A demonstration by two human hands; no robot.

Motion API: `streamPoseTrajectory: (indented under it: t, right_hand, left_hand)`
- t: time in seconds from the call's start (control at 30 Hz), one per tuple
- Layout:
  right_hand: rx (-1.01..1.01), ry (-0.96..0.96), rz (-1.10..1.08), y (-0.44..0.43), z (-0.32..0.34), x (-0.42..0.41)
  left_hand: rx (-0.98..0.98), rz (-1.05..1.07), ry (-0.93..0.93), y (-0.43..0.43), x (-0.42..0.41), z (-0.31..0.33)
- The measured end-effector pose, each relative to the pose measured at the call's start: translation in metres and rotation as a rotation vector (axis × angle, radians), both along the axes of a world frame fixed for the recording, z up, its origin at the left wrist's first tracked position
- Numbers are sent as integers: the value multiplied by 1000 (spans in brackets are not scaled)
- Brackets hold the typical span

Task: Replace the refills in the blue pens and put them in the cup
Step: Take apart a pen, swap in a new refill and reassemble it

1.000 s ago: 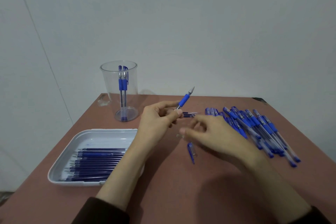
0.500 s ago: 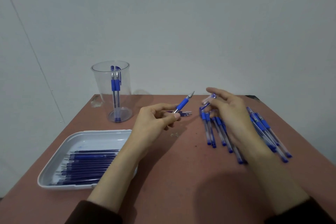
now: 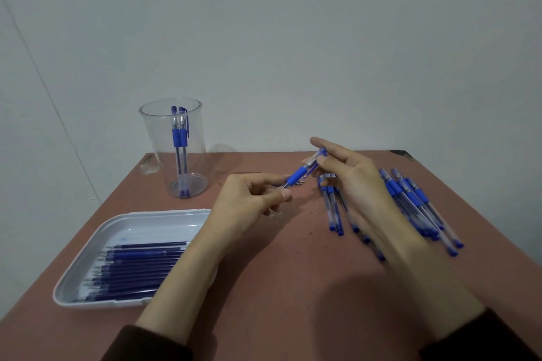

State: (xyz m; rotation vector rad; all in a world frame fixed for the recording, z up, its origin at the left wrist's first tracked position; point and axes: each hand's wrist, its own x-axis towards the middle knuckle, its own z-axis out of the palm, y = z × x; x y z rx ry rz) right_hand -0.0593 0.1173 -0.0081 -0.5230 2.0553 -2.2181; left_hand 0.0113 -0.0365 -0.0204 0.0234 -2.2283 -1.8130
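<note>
**A:** On the near left of the worktop [image 3: 293, 287], the tray [image 3: 164, 213] of refills [image 3: 140, 267] lies as it did. What moved?

**B:** The right hand [image 3: 363, 184] has left the pen pile [image 3: 410, 205]. Its grip now pinches the barrel end of the blue pen [image 3: 297, 176]. The left hand [image 3: 249, 199] pinches the tip end as before.

**A:** Reassembly, then the cup?

**B:** Likely. Fingers hide whether the halves have met. Farther back, the clear cup [image 3: 158, 132] holds two finished pens [image 3: 179, 138].

Left hand [image 3: 249, 202], right hand [image 3: 355, 182] pinch blue pen [image 3: 298, 175] above table [image 3: 293, 287].
</note>
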Motion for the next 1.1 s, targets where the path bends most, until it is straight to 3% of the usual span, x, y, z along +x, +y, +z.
streamPoseTrajectory:
  t: [0.7, 0.87, 1.1]
  right_hand:
    - [-79, 126, -11, -15, -8, 7]
    - [-45, 108, -17, -13, -10, 7]
    - [-189, 21, 5, -21, -10, 10]
  left_hand:
    - [13, 96, 55, 3, 3, 5]
    - [-55, 95, 57, 4, 4, 3]
    - [-203, 104, 60, 4, 5, 1]
